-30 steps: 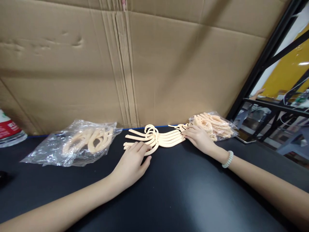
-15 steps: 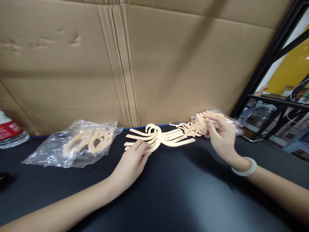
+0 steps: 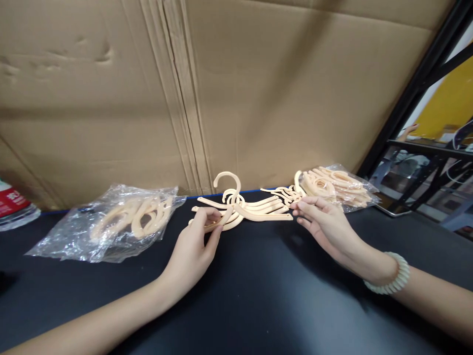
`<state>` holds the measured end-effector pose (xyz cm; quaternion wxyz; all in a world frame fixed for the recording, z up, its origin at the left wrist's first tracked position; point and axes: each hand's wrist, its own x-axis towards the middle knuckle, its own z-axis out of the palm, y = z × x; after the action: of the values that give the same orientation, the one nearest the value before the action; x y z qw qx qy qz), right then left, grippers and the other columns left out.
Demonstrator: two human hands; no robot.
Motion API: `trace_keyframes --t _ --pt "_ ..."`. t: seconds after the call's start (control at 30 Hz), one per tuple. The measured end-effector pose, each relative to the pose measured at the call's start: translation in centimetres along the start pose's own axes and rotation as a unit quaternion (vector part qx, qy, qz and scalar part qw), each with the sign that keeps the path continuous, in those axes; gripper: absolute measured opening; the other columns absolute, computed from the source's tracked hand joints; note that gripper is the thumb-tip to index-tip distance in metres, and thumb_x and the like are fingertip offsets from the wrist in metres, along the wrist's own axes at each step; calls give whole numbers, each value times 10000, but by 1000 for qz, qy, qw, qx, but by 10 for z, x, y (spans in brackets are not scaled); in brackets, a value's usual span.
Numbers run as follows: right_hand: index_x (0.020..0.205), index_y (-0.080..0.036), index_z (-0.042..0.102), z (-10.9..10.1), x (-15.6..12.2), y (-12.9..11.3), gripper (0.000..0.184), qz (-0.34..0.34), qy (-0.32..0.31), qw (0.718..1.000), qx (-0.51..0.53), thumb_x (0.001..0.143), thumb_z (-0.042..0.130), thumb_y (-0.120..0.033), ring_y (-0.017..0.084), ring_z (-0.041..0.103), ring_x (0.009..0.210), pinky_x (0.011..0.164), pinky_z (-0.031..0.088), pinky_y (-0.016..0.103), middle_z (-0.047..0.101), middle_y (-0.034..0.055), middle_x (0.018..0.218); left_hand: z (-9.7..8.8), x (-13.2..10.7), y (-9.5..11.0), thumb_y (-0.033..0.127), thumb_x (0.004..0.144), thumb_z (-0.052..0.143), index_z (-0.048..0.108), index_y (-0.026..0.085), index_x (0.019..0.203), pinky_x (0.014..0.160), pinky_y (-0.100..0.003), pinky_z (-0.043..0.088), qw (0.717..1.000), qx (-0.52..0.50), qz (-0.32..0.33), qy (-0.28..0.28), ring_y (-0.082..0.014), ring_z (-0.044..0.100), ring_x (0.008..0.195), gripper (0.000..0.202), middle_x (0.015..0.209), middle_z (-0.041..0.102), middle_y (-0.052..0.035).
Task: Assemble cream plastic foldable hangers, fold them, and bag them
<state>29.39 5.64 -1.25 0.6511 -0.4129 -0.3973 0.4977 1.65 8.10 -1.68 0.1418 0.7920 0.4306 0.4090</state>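
Note:
My left hand is closed in a pinch on the left arm of a cream plastic clothes hanger, raised slightly with its hook up. Behind and below it, more cream hangers lie overlapped in a row, partly covered by my left fingers. My right hand is by the held hanger's right tip, its thumb and fingers pinched together. Whatever is between them is too small to make out. Just beyond those fingertips is a heap of small thin cream pieces.
A clear bag with curved cream parts lies at left, near a red-labelled bottle. Another clear bag of cream parts lies at right. Cardboard stands behind the black table; a black metal frame rises at right.
My left hand has lifted one hanger, so its hook now rises above the others. My right hand has moved left and down from the right bag to beside the hanger's right tip.

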Motion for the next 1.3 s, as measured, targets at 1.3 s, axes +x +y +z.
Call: trace_keyframes --t 1.3 --pt "732 -155 635 -10 15 -2 211 178 -176 968 -32 746 785 -302 180 705 780 681 553 264 690 47 773 -3 0 2 213 925 438 536 212 948 848 -398 482 998 -33 2 -58 -220 603 926 101 979 628 -54"
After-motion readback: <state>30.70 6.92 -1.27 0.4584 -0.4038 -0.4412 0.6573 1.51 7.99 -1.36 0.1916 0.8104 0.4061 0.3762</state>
